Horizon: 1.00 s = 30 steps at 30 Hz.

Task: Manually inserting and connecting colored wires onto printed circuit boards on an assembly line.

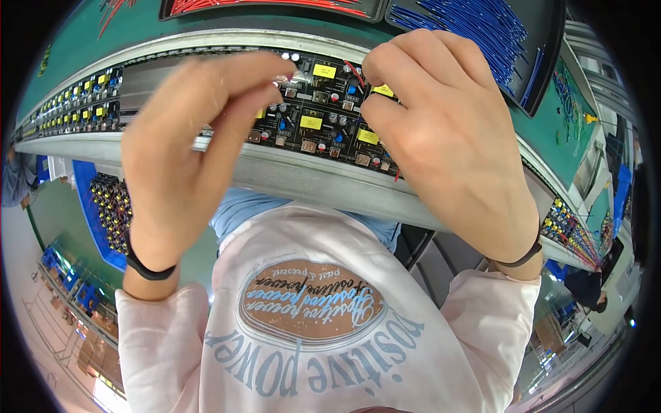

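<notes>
Black circuit boards [297, 109] with yellow block components [311, 122] lie in a row on a metal-edged conveyor line in front of me. My left hand [182, 131] is over the boards, slightly blurred, thumb and forefinger closed in a pinch; a tiny shiny bit shows at the tips, too small to name. Over the right part of the same boards, my right hand [447, 124] is closed with curled fingers. A red wire [354, 73] runs into its fingertips, and a short red end shows below the hand. The palm's contents are hidden.
Beyond the line, dark trays hold red wires [268, 5] and blue wires [475, 34] on a green bench. More boards [76, 103] continue left along the line. A blue bin [93, 206] of boards stands at lower left. The line's metal rail [310, 175] runs near my body.
</notes>
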Each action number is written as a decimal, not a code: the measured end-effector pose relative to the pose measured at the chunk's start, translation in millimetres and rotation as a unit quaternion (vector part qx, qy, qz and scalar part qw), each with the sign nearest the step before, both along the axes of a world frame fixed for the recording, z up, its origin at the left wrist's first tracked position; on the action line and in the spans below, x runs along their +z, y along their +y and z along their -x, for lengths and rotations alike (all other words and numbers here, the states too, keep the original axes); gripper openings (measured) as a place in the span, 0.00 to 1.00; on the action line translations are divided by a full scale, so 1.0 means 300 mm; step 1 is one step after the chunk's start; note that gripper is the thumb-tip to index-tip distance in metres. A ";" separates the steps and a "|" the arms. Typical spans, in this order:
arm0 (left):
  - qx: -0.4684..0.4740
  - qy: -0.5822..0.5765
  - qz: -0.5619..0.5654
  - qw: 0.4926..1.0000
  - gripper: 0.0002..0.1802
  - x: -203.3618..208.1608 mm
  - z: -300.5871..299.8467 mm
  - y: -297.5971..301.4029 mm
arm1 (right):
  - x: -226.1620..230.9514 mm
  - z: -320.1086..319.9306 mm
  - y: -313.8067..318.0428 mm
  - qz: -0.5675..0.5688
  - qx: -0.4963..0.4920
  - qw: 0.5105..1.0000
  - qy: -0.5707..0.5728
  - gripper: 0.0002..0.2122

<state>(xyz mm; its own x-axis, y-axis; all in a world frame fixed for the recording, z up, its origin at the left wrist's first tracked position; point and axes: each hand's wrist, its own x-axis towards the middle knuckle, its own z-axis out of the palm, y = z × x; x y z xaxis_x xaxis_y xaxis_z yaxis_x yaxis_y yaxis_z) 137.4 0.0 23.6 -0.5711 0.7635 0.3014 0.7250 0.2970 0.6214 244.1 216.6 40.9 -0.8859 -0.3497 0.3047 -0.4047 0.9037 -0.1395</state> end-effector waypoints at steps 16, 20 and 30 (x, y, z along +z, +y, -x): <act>0.016 -0.008 0.000 1.000 0.11 -0.094 -0.166 0.017 | -0.029 0.013 0.018 -0.008 0.022 1.000 0.001 0.06; 0.010 0.024 -0.012 1.000 0.10 -0.104 -0.172 0.039 | -0.008 0.030 -0.006 -0.014 0.004 1.000 -0.004 0.06; 0.012 0.066 0.041 0.997 0.08 -0.126 -0.184 0.085 | 0.044 0.064 0.008 -0.059 -0.099 0.993 -0.037 0.05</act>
